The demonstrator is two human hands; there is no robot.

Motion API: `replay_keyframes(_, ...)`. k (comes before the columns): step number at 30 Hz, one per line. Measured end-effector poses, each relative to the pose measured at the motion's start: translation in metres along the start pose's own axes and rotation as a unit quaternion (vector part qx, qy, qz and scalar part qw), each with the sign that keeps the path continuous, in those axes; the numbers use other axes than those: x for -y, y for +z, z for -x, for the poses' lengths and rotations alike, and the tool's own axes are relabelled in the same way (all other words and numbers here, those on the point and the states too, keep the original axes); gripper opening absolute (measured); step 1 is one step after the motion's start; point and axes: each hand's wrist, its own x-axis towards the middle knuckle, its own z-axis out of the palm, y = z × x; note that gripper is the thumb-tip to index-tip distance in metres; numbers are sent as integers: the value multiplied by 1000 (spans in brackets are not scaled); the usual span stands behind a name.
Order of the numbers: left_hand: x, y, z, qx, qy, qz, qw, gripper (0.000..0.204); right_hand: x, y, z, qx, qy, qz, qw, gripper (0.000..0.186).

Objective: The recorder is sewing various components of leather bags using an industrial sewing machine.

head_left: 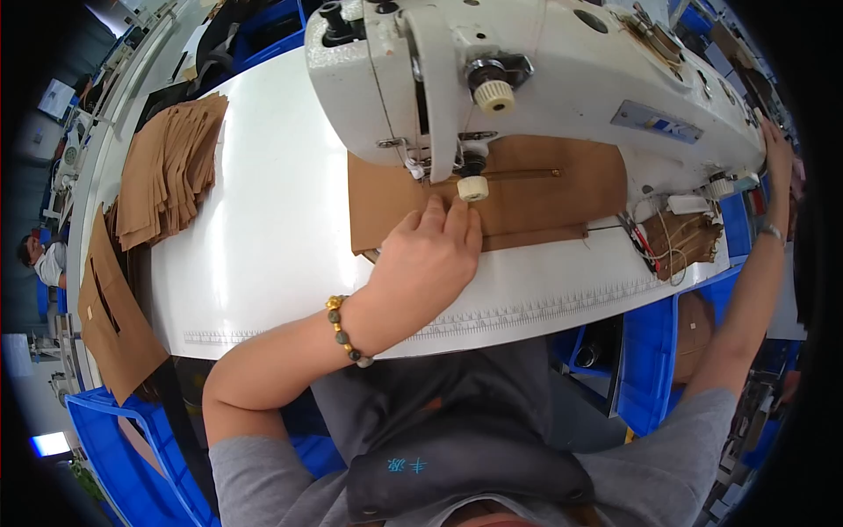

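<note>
Rests the left hand [423, 262], outstretched and narrow, on the brown panel [580, 189] — on the white table [263, 220], partly under the sewing machine [562, 79]. Reaches the right hand [778, 151] to the machine's far right end — cannot tell whether spread or closed there.

left hand [426, 272]: centre, palm down, fingers [434, 216] together, extended toward the far side | left elbow [219, 386]: sharply bent, near left | left forearm [281, 358]: slanting from near left toward far right | right arm [753, 294]: reaching out, nearly straight, to far right | right hand [776, 149]: far right, fingertips indistinct
</note>
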Motion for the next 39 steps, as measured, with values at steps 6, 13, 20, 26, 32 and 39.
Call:
replay_keyframes(6,-13,9,-12,20,-20,-78,997,52,28,64,146,-253,237,-297,890,40)
replay_keyframes(13,-11,15,-17,14,4,-124,992,50,-23,14,59,-124,-13,-91,988,44)
replay_keyframes(20,-8,23,-21,-33,-8,-99,995,45,30,85,140,-139,270,-489,817,54)
replay_keyframes(26,-6,25,-21,-45,-4,-108,993,39,11,40,110,-109,314,-524,784,61)
replay_keyframes(32,-2,22,-24,-65,-27,-67,995,34,35,63,118,-200,274,-341,877,50)
replay_keyframes(39,-1,24,-23,-29,-41,-43,998,42,2,10,63,-65,101,-212,970,50)
